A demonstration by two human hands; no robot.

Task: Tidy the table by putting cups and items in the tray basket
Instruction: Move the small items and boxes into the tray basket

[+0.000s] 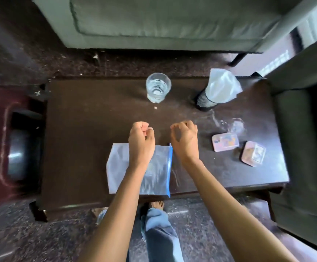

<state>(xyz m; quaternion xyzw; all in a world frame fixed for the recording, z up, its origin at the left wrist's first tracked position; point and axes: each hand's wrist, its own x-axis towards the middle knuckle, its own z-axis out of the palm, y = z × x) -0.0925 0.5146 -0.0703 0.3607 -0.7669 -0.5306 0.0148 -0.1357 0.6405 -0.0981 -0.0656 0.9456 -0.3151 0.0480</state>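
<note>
Two hands: left hand (141, 138) and right hand (184, 138) loosely curled, holding nothing, poised over the table (89, 133) centre.
Glass (158, 87): far, upright, within reach.
Tray basket: not visible.

Grey sofa (163, 21) beyond dark wooden table (89, 148); speckled stone floor (31, 241).

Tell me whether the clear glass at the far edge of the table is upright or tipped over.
Upright. The clear faceted drinking glass stands on its base on the dark wooden table, its round rim facing up toward the camera. Neither hand touches it.
</note>
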